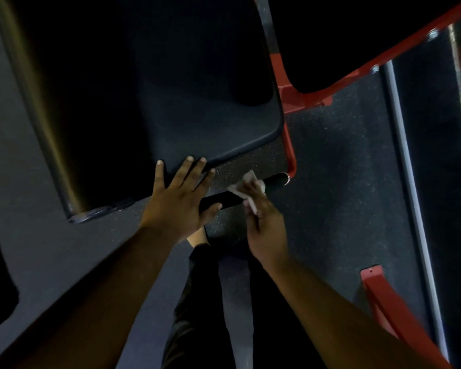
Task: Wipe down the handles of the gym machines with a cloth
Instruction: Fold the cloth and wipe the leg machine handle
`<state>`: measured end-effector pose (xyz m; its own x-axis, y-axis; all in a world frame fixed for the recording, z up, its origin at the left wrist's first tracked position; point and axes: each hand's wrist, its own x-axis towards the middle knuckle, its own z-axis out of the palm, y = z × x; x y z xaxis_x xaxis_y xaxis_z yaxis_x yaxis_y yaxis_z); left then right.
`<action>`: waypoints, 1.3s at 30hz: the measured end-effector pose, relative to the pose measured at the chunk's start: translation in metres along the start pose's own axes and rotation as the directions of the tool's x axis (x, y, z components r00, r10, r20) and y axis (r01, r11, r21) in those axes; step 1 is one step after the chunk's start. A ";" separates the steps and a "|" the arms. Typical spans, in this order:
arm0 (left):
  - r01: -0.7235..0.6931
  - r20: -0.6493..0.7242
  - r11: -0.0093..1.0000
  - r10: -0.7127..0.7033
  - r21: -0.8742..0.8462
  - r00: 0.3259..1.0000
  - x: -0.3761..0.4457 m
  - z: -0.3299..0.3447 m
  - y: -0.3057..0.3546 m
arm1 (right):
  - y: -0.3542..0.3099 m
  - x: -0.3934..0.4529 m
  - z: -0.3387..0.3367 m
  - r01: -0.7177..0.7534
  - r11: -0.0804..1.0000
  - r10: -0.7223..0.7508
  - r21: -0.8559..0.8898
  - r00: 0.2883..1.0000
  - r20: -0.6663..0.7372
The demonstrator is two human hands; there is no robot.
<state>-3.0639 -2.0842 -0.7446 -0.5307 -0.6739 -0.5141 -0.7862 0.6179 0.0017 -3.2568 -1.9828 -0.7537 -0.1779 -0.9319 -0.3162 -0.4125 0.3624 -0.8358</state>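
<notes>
The left hand (177, 194) rests flat with straight fingers on the black padded seat (210, 123), probably for balance. The right hand (261, 209) grips a small white cloth (244, 182) around the black cylindrical handle (221, 199), wiping it.

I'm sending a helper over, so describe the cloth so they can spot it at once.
Find the black seat pad with the red frame. Just below its front edge runs a black handle. The cloth is wrapped over that bar under the right hand: small, crumpled and pale, the only light thing there.

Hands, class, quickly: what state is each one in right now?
Left hand: open, fingers spread, resting on the seat pad edge.
Right hand: closed, holding the white cloth on the black handle.
</notes>
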 end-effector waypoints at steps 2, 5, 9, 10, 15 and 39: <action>0.004 -0.010 1.000 -0.004 -0.009 1.000 0.000 0.001 0.000 | 0.001 0.012 -0.023 -0.147 0.978 0.166 0.146 0.978 -0.127; 0.009 -0.018 1.000 -0.009 -0.004 1.000 0.000 0.002 0.001 | 0.028 0.045 -0.056 -0.383 0.907 0.415 0.172 0.881 -0.227; 0.014 -0.032 1.000 -0.014 -0.010 0.999 0.000 0.003 0.002 | 0.053 0.059 -0.034 -0.527 0.845 0.533 0.088 0.843 -0.069; 0.012 -0.034 1.000 -0.013 -0.009 0.999 0.000 0.003 0.002 | 0.050 0.055 -0.023 -0.489 0.865 0.499 0.112 0.862 -0.088; 0.007 -0.037 1.000 -0.008 -0.023 0.999 0.000 0.003 0.001 | 0.018 0.019 0.006 -0.234 0.971 0.239 0.053 0.962 -0.134; 0.012 0.004 1.000 -0.012 0.015 1.000 0.002 0.001 0.002 | -0.005 0.015 -0.006 -0.010 0.999 0.014 -0.047 0.995 0.095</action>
<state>-3.0660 -2.0841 -0.7466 -0.5199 -0.6799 -0.5173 -0.7879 0.6155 -0.0171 -3.2632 -1.9982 -0.7517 -0.0978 -0.9240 -0.3696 -0.4526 0.3720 -0.8104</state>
